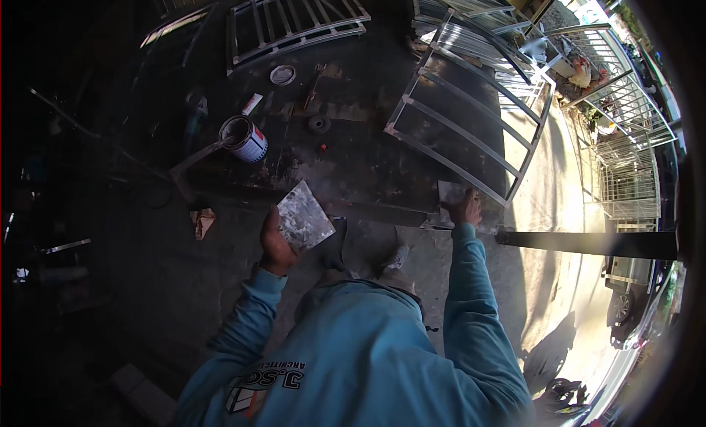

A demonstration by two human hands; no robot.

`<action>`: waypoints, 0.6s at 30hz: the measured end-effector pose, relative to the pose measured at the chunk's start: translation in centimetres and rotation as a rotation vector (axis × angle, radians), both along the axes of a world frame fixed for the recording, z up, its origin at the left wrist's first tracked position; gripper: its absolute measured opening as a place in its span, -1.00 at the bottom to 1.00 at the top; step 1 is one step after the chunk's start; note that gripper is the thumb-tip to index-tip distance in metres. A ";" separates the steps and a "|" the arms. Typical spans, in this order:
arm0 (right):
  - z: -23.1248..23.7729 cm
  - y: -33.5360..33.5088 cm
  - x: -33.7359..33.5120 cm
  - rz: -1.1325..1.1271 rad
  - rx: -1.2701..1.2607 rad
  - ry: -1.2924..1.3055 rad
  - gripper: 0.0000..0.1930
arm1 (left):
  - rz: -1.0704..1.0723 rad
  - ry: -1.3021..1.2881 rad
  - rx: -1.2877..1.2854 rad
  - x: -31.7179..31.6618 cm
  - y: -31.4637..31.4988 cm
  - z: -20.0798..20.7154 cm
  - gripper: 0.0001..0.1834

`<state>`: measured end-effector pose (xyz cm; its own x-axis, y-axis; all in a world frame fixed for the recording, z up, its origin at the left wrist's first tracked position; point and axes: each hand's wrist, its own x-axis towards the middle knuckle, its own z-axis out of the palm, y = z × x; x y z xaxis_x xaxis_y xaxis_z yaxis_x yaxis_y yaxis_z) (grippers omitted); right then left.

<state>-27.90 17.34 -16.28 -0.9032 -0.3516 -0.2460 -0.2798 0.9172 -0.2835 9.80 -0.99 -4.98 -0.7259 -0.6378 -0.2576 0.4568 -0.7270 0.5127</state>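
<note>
My left hand is closed on the edge of a square flat plate, which is smeared with white and grey paste. It holds the plate tilted in front of the table's near edge. To the right, my right hand grips a flat grey piece at the table's edge, its exact kind unclear. Just beyond that hand lies a welded metal frame with several bars. An open paint can stands on the table, ahead and left of my left hand.
On the dark table lie a round lid, a white tube, a dark ring and another barred frame. A dark beam juts across at right. Crumpled brown paper is at left.
</note>
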 end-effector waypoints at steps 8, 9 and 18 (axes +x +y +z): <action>-7.5 4.4 -4.5 0.213 -0.530 -0.133 -0.57 | -0.017 -0.026 -0.352 -10.4 1.2 -0.8 -0.25; -3.6 0.5 0.2 0.232 -0.827 -0.264 -0.64 | 0.040 -0.061 -0.441 -8.7 0.2 -2.0 -0.25; 12.3 -5.5 7.9 0.570 -1.446 -0.226 -0.74 | 0.102 -0.082 -0.624 -19.6 3.4 -3.1 -0.27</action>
<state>-19.98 11.82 -4.00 -0.5673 -0.6684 0.4811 -0.3130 -0.3653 -0.8767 -9.80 2.45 -8.13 -0.6471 -0.7508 0.1326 0.4491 -0.2348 0.8621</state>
